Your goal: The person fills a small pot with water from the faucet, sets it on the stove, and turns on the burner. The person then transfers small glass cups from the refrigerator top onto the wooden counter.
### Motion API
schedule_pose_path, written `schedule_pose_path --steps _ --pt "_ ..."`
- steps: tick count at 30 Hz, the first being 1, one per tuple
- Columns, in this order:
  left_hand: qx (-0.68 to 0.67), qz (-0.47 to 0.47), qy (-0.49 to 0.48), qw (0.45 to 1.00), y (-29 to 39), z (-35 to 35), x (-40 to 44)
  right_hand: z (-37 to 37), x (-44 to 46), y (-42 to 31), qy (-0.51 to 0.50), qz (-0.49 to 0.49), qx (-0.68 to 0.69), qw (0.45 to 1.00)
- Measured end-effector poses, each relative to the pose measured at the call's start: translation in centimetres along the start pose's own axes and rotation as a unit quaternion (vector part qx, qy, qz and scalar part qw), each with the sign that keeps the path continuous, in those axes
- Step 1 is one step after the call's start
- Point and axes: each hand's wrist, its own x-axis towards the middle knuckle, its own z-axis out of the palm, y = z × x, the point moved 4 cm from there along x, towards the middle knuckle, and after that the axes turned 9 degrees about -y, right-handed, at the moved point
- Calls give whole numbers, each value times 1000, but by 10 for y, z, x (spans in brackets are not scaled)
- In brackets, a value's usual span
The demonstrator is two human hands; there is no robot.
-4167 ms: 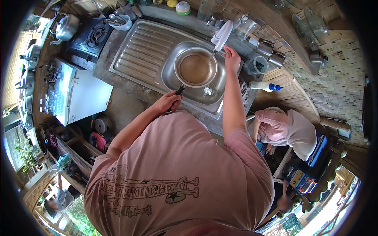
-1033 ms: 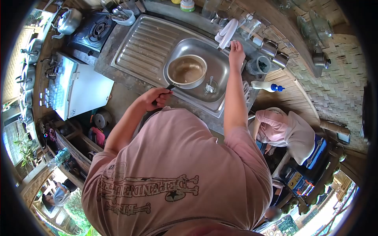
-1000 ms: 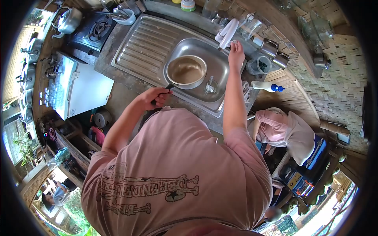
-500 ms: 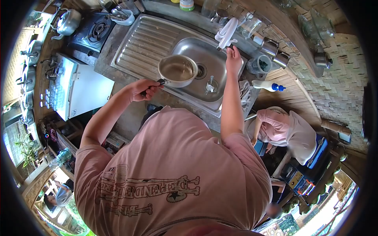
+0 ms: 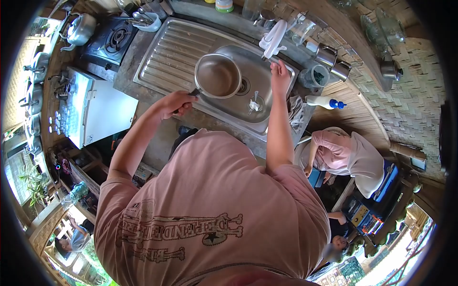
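Observation:
My left hand (image 5: 179, 103) is wrapped round the dark handle (image 5: 194, 92) of a metal saucepan (image 5: 218, 76). The pan is over the left part of the steel sink basin (image 5: 267, 114), its inside facing me. Just below the white faucet (image 5: 273, 42) is my right hand (image 5: 280, 77), fingers partly bent and slightly apart, with no object visible in it. A clear item with something white in it (image 5: 255, 104) lies in the basin near the drain (image 5: 244, 86).
A ridged drainboard (image 5: 171, 52) adjoins the basin. Right of the sink stand a clear container (image 5: 315, 76), a blue-capped bottle (image 5: 327, 102) and a crumpled cloth (image 5: 296, 114). A stove (image 5: 112, 40) is at left. Another person (image 5: 341, 155) sits at right.
My left hand has raised the saucepan slightly and tilted its inside more toward me. My right hand has drawn back a little from the faucet, its fingers more bent.

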Motion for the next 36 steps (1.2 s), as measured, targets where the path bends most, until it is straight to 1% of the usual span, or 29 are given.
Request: schedule_pose_path --steps 1,2,3,4,5,7,9,10,11,12,13,14,16,17,19,20,21,22,24,25,27,28,30,32,34,36 --pt "-102 -2 -20 995 -1 -2 2 0 0 1 0 -1 0 1000" --pt "-102 -2 -21 995 -2 1 2 2 -4 -1 -12 7 8 1000" --pt "17 -1 4 1000 -3 2 2 3 -7 -3 -25 14 17 999" --pt "137 1 31 990 0 2 2 3 -7 -5 -24 13 17 999" --pt "137 1 30 990 2 3 3 5 -7 -6 -32 8 4 999" --pt "59 9 17 998 3 5 2 7 -14 -6 -46 6 -10 999" --pt "51 20 22 998 5 5 3 9 -14 -4 -45 18 44 998" --pt "41 29 26 998 4 6 4 10 -15 -3 -45 19 45 998" --pt "41 28 25 998 2 7 5 10 -16 -3 -46 16 25 998" --pt "79 22 42 996 1 6 5 10 -16 -4 -48 13 6 999" --pt "119 17 59 991 3 4 6 11 -16 -4 -48 11 7 999" --pt "120 17 59 991 5 1 5 12 -18 -6 -49 14 16 999" --pt "-66 10 -5 998 3 -1 1 11 -21 -8 -53 17 24 998" --pt "-66 11 -4 998 3 0 1 12 -21 -6 -57 13 19 998" --pt "20 4 38 999 3 -1 2 13 -21 -3 -59 9 14 998" --pt "20 4 37 999 1 -2 3 14 -21 -2 -72 17 -35 997" --pt "80 3 41 996 -2 -5 5 15 -20 0 -86 25 -84 992" --pt "140 2 44 989 -4 -6 5 16 -21 1 -86 25 -84 992" --pt "125 -4 48 991 -2 -3 1 24 -27 -9 -128 17 -76 989" --pt "112 -10 50 992 -1 -2 0 27 -29 -14 -128 16 -75 989" --pt "104 -3 50 993 -3 -2 1 36 -35 -23 -176 8 -112 978" --pt "94 3 50 994 -5 -1 1 40 -39 -26 -176 10 -111 978" --pt "92 1 34 995 -7 2 -1 55 -43 -35 -216 -40 -179 959" --pt "89 -3 17 996 -9 6 -2 70 -42 -37 -219 -58 -178 957" --pt "107 -12 25 994 -11 10 0 83 -39 -37 -223 -96 -219 945" --pt "106 -9 26 994 -10 13 -4 89 -32 -33 -235 -88 -231 940"
